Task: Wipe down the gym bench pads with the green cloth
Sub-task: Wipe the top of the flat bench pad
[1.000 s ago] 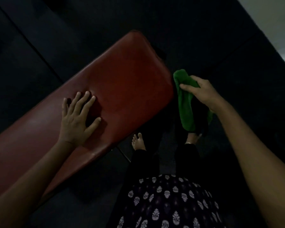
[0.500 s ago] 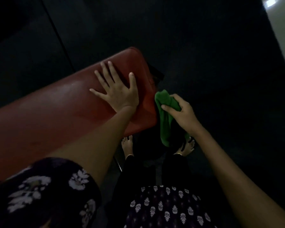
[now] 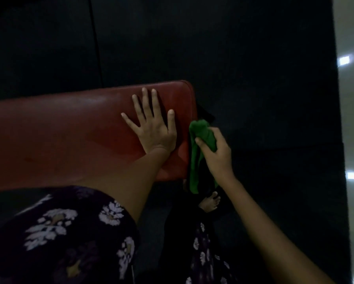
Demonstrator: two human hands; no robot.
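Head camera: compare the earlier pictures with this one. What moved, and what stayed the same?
The left hand slid along the red bench pad toward its end and lies flat there. The right hand brought the green cloth close beside that end. The cloth stayed gripped, hanging off the pad's top.

Very dark room, black floor (image 3: 253, 58) with one thin seam line (image 3: 95, 42), pale strip (image 3: 352, 119) at right edge, two small bright light spots (image 3: 344, 60)

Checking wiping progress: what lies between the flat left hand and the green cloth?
In the head view, only a bare strip of the red bench pad, at its end edge, separates the left hand from the green cloth bunched in the right hand.
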